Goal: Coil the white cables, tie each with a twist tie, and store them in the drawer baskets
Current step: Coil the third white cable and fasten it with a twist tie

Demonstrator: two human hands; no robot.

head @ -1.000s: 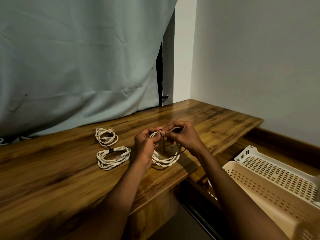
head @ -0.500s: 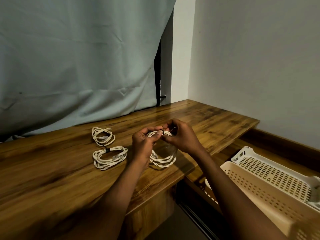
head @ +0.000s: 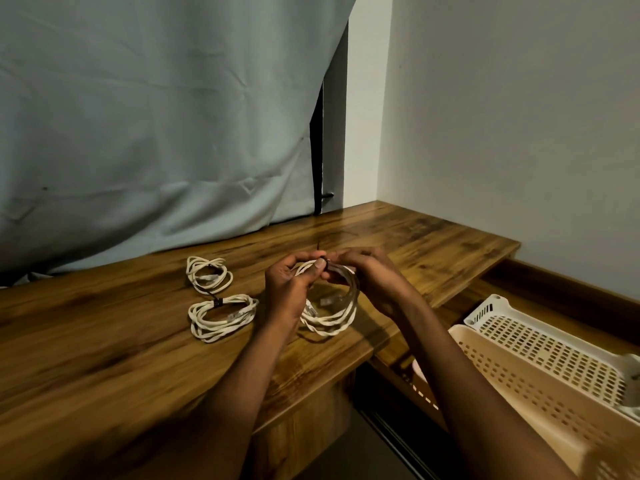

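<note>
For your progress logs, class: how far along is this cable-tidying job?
Done: two coiled cables lie tied on the desk. In hand: the left hand and right hand work a dark twist tie on the third coil. Left: the baskets hold no cables yet.

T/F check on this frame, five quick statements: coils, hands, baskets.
1. Two coiled white cables, the far coil and the near coil, lie on the wooden desk to the left of the hands. True.
2. Both hands, the left hand and the right hand, are on a third white coil. True.
3. A coil already lies in the perforated cream plastic basket. False: no coil shows in it.
4. The near coil has no tie. False: a dark tie wraps it.
5. The left hand rests flat on the desk. False: it pinches the third coil's top.
</note>
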